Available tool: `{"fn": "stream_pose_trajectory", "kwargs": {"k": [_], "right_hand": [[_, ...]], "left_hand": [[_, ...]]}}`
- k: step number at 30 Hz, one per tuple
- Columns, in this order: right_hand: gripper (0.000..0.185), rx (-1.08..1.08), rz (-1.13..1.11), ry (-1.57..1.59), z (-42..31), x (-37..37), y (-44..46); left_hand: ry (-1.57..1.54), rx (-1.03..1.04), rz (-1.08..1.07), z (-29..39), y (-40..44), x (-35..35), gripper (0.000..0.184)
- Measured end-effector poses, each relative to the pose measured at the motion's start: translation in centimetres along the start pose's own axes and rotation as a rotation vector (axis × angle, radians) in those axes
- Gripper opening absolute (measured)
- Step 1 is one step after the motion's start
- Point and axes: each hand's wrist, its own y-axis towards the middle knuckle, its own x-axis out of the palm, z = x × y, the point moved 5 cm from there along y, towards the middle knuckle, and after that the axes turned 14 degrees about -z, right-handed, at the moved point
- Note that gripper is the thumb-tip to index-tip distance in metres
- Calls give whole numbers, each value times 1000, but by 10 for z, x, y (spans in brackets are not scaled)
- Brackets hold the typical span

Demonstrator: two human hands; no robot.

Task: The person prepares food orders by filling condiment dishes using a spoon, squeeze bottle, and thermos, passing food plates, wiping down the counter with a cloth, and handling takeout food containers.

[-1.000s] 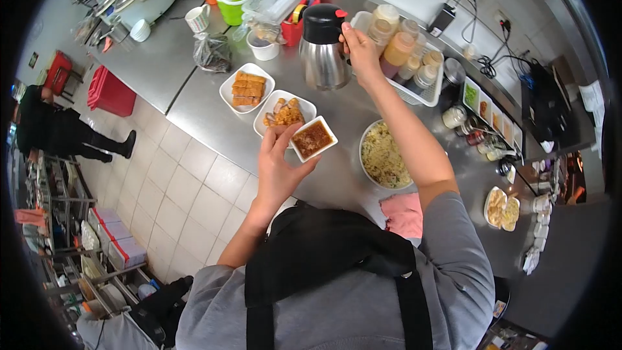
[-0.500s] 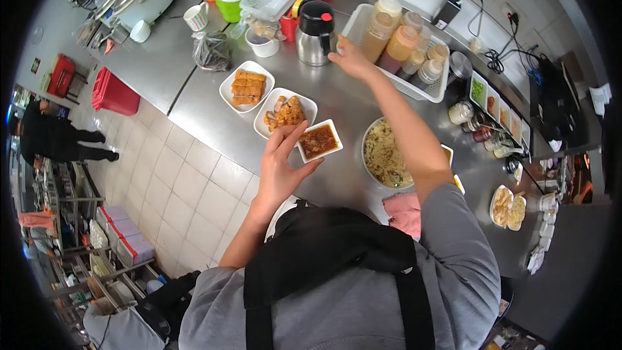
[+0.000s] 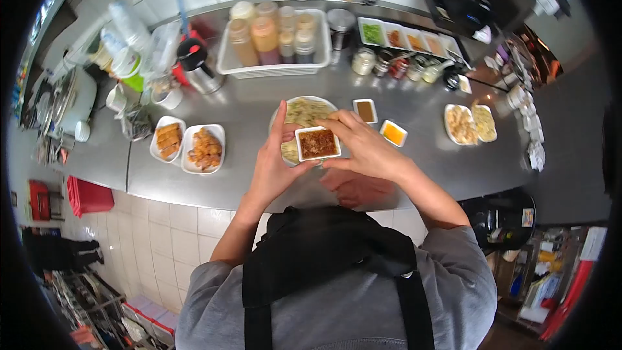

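A small square white dish of reddish-brown chunky sauce [image 3: 318, 144] is held above a round bowl of fried rice [image 3: 304, 109], covering part of the bowl. My right hand [image 3: 370, 149] grips the dish's right side, fingers over the far edge and thumb along the near edge. At the left side, my left hand [image 3: 273, 155] also holds it, thumb by the near edge and a bent finger at the left corner; its index finger points up and away. Whatever lies under the dish is hidden.
Two white dishes of sliced fried food [image 3: 204, 149] stand left. A basket of sauce bottles [image 3: 275, 71] and a steel jug [image 3: 197, 68] are behind. Small sauce dishes [image 3: 393, 133] sit right of the bowl. A pink cloth [image 3: 356, 188] lies at the near edge.
My right hand has come from the steel jug to the sauce dish. The dish is now above the rice bowl, and the left index finger has straightened. The view has turned right.
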Motion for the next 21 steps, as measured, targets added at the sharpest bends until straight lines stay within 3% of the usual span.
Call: {"fn": "stream_pose_trajectory", "kwargs": {"k": [12,14,18,21], "right_hand": [[61,227,274,176,101,-21,-219],[61,301,326,158,119,-23,-248],[61,377,417,163,153,-36,-298],[62,523,513,127,178,-53,-330]], "left_hand": [[-121,115,-307,70,58,212,107],[54,81,-372,74,63,234,106],[79,-85,-364,38,75,262,105],[192,-92,-359,6,79,271,96]]}}
